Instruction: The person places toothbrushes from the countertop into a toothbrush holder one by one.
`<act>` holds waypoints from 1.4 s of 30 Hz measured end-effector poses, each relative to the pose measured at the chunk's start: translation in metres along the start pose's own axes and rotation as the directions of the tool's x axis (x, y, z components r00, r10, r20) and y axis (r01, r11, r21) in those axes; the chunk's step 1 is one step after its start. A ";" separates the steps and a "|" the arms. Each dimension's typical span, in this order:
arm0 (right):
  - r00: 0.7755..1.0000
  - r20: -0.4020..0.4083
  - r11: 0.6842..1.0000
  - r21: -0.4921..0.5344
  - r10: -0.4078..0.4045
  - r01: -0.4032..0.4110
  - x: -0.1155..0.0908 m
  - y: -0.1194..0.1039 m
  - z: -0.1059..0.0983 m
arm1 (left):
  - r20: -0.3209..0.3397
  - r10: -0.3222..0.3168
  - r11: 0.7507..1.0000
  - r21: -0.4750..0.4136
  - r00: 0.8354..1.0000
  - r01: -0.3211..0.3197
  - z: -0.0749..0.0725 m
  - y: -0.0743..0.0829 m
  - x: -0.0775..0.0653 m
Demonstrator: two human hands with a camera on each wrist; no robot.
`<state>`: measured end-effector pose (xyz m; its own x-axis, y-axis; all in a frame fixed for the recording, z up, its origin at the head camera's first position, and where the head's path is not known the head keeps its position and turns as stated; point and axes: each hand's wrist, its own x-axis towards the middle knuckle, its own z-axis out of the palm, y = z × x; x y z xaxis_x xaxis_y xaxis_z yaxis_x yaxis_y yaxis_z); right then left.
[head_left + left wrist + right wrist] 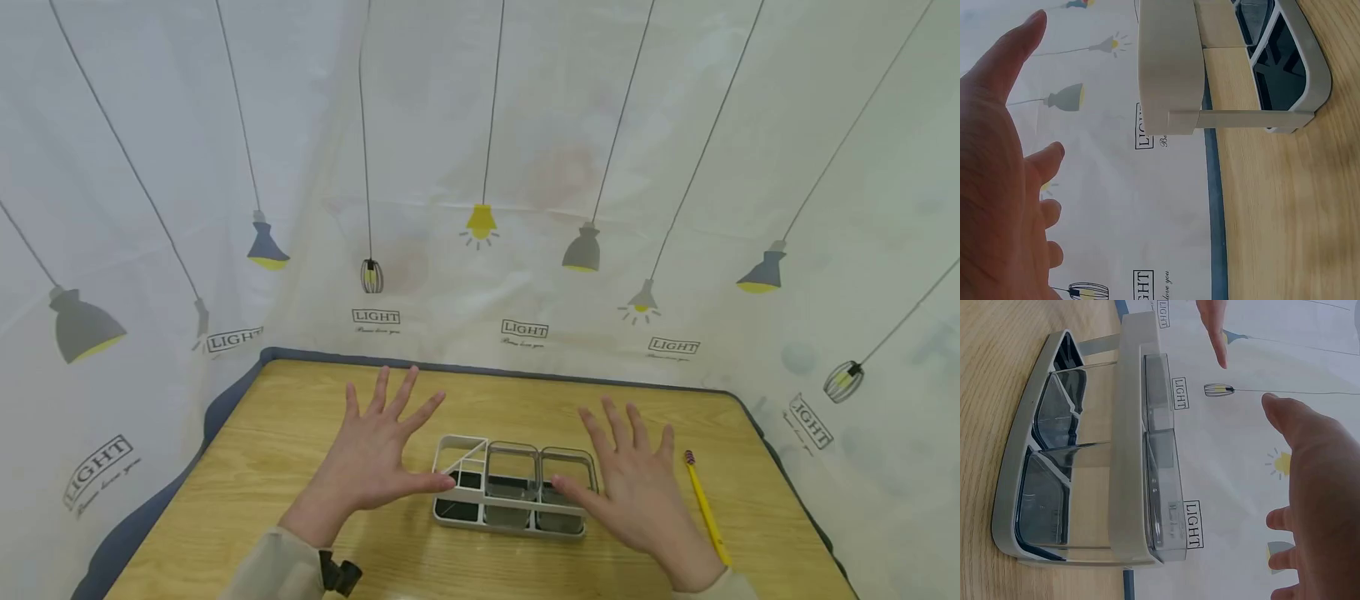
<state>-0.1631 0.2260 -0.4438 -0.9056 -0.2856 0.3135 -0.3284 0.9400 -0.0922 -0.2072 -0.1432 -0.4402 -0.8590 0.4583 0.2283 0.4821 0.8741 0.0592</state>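
Note:
A pale toothbrush holder rack (pixel 472 529) with two clear cups (pixel 512 468) set in its right side stands on the wooden table. On its left is an open section with a slanted divider. My left hand (pixel 378 454) hovers by the rack's left end, fingers spread, thumb overlapping the rack in the head view. Over the right end my right hand (pixel 637 487) is spread the same way, its thumb in front of a cup. Neither hand holds anything. To the right of my right hand lies a yellow toothbrush (pixel 705 508) with a dark patterned head.
The wooden table (pixel 600 575) has a dark blue edge (pixel 480 371) at the back. Behind it hangs a white sheet (pixel 435 150) printed with lamps and the word LIGHT. A black strap device (pixel 340 573) sits on my left wrist.

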 end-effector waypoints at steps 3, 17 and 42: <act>1.000 -0.010 1.000 0.016 0.004 -0.004 0.000 0.004 -0.003 | 0.002 0.007 0.999 -0.036 1.000 -0.007 0.001 0.000 0.001; 0.995 0.005 0.983 0.158 0.097 -0.096 -0.003 0.022 -0.012 | 0.033 0.019 0.973 -0.233 0.999 -0.010 0.012 -0.002 0.004; 0.866 0.317 0.715 0.490 0.386 -0.499 0.000 0.092 0.014 | 0.113 0.085 0.592 -0.805 0.990 0.041 0.053 -0.007 0.011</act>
<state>-0.1975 0.3101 -0.4653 -0.9963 0.0568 -0.0640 0.0852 0.7232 -0.6853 -0.2292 -0.1355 -0.4892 -0.8289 0.5461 0.1213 0.3888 0.4066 0.8268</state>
